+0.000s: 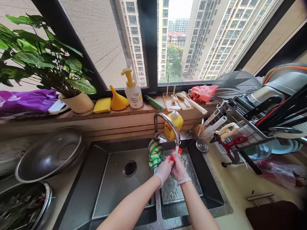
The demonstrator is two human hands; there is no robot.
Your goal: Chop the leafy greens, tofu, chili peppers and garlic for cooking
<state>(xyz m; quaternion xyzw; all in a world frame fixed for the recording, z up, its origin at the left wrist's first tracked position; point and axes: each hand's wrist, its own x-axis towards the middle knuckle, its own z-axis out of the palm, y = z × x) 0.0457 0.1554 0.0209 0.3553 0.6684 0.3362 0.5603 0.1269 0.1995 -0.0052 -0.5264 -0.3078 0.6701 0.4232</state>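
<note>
A: State the location of the red item [180, 150].

B: Directly below the tap [173, 124], in the water stream [177, 149], above the right basin [208, 179]. Mostly hidden by the grip; exact kind impossible to tell.

A: State the condition of each hand.

B: For the left hand [165, 169], curled inward, pinching the near part of the red item. For the right hand [178, 166], closed around the far part, just under the tap. Note the clear gloves [184, 179] on both.

A: Reason for the double grip?

B: Probably to steady a small, wet, slippery thing against the flow below the tap.

A: Reason for working over that basin?

B: Presumably to catch runoff from the tap and spare the worktop [235, 179].

A: List other placements by the tap.

B: Cloth [155, 154]: below and left, probably parked within reach, free to drip. Yellow bottle [177, 124]: just behind, likely for quick access. Rack [254, 142]: well to the right, likely away from splashes.
</note>
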